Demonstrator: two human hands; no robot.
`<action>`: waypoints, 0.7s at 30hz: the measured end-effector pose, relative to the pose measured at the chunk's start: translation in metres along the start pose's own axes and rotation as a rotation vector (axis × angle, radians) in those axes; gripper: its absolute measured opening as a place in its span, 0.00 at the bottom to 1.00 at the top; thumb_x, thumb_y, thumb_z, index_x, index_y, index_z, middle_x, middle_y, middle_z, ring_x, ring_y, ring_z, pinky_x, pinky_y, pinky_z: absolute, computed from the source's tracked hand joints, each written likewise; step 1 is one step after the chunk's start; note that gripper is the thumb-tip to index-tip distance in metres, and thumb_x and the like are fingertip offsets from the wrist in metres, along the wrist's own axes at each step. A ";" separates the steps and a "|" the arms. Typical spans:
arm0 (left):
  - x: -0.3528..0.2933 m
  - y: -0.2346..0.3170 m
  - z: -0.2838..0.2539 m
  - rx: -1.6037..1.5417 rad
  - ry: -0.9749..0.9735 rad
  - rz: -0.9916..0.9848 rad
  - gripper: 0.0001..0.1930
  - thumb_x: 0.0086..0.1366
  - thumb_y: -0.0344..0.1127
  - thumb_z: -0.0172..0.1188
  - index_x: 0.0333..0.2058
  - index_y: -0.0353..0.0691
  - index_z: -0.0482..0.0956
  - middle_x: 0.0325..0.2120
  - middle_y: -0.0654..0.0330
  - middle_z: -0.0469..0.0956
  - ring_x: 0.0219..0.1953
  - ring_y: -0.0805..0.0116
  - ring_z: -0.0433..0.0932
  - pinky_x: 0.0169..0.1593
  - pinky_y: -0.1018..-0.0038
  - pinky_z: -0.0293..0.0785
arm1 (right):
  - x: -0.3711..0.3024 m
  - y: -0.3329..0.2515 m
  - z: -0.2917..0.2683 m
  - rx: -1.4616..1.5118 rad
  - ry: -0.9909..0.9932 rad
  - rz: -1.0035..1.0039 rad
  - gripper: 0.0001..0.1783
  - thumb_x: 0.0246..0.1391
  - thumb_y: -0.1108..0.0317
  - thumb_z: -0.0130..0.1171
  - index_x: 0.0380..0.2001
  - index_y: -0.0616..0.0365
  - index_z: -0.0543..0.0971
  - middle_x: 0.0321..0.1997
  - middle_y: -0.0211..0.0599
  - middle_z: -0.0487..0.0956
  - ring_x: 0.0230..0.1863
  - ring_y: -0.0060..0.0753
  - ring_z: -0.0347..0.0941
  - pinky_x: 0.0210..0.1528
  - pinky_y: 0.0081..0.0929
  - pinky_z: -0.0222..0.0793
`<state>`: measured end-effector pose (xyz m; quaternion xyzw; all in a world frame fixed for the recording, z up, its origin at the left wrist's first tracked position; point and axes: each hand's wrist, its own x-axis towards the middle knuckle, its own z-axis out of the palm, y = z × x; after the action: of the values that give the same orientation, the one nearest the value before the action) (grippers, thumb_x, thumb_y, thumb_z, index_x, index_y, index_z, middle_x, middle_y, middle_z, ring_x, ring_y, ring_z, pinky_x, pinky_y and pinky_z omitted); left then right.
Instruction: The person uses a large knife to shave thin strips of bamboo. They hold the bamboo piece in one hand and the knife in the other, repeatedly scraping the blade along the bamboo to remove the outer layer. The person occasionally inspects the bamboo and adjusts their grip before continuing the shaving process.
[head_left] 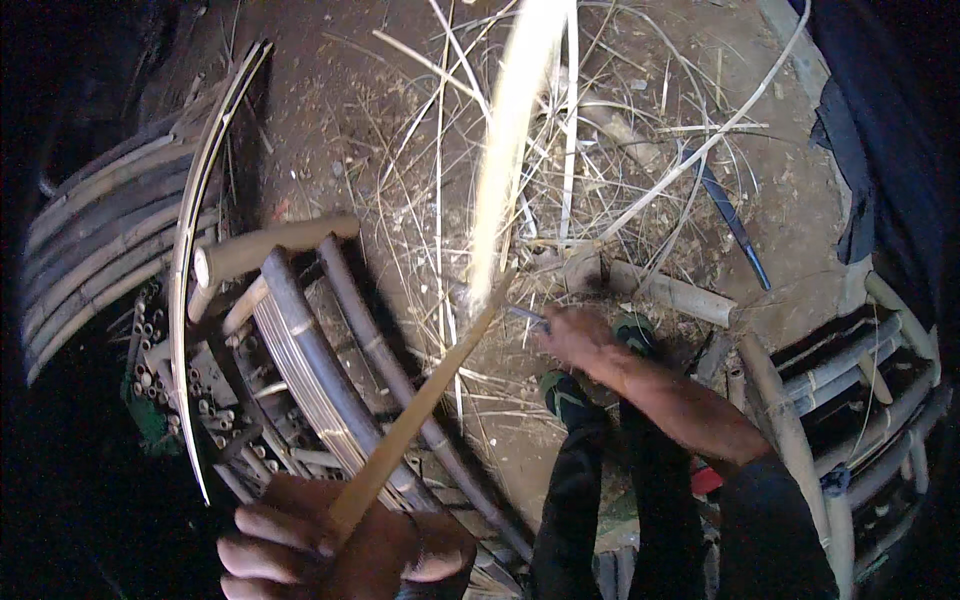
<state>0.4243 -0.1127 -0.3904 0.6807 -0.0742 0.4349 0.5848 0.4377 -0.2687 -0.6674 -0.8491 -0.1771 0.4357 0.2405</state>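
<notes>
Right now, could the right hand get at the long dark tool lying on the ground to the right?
Probably yes, once freed: the right hand seems to grip a slim tool. A split bamboo piece lies between, but the lower end of the long dark tool looks uncovered.

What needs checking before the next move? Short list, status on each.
1. Left hand secure on the bamboo strip: ok, fingers closed around its near end.
2. Right hand gripping the small tool: ok, its tip juts out toward the strip.
3. Tool touching the strip: cannot tell, too blurred there.
4. Shoes safely away from the tool: cannot tell; they look near the right hand, but depth is unclear.
5. Floor ahead clear: not ok, thin shavings strewn across it.
6. Long blade stowed: not ok, lying loose at the right.
</notes>
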 end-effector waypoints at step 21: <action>-0.013 -0.016 -0.026 0.059 -0.021 -0.025 0.27 0.66 0.63 0.46 0.26 0.42 0.66 0.23 0.64 0.63 0.23 0.69 0.63 0.26 0.73 0.63 | 0.013 0.064 0.086 0.355 0.216 -0.504 0.18 0.53 0.54 0.62 0.38 0.56 0.74 0.29 0.48 0.78 0.31 0.51 0.78 0.31 0.45 0.73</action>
<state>0.4129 -0.0905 -0.4120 0.7031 -0.0591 0.4223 0.5690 0.3802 -0.2930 -0.7554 -0.7646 -0.2766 0.2941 0.5023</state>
